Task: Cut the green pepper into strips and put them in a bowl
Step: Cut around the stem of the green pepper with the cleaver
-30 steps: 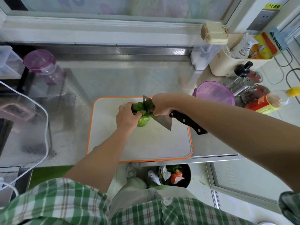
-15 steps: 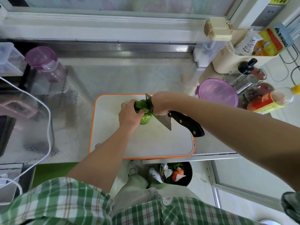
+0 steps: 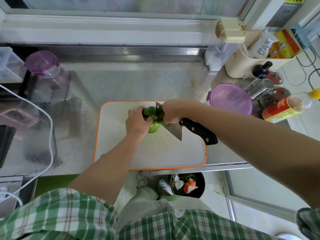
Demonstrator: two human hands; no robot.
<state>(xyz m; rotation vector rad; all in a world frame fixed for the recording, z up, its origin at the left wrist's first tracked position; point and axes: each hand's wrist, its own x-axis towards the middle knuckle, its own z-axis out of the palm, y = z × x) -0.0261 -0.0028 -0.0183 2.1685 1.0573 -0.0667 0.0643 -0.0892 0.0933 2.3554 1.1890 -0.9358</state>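
A green pepper (image 3: 152, 126) lies at the far middle of the white, orange-rimmed cutting board (image 3: 155, 153). My left hand (image 3: 137, 121) grips it from the left. A cleaver (image 3: 173, 130) with a black handle stands with its blade in the pepper's right side. My right hand (image 3: 171, 111) is curled over the back of the blade, and the handle sticks out free toward the lower right. The part of the pepper under my hands is hidden.
A round purple-lidded container (image 3: 230, 99) sits right of the board, with bottles and shakers (image 3: 285, 108) behind it. A purple-lidded jar (image 3: 45, 68) stands at the far left. On the floor below the counter edge is a black bin (image 3: 188, 185) with scraps.
Both hands, the pepper and the cleaver stay in nearly the same place. The view has shifted slightly.
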